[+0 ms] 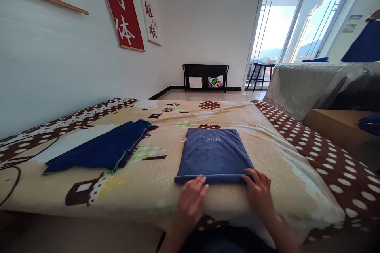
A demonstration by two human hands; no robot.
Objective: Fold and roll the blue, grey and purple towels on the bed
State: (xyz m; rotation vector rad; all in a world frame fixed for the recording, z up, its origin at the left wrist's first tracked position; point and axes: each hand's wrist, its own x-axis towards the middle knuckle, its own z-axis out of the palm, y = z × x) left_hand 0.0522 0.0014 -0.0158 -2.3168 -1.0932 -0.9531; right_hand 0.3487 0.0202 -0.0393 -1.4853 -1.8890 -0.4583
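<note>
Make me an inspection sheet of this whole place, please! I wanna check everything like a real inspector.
Surface: beige patterned blanket with a brown polka-dot border, slightly wrinkled.
Job's things: blue towel marked "HAPPY LIFE", lying flat with its near edge rolled or folded; the white tag sticks out at its left side.
Clutter: navy cloth with green edging, loosely folded, apart from the towel on the left.
Grip: left hand has fingertips at the near edge; right hand touches that edge's right end, how firmly is unclear.
Cables: nothing seen.
Surroundings: red scroll, black rack, black stool; another person's hand at far right, with blue fabric.
</note>
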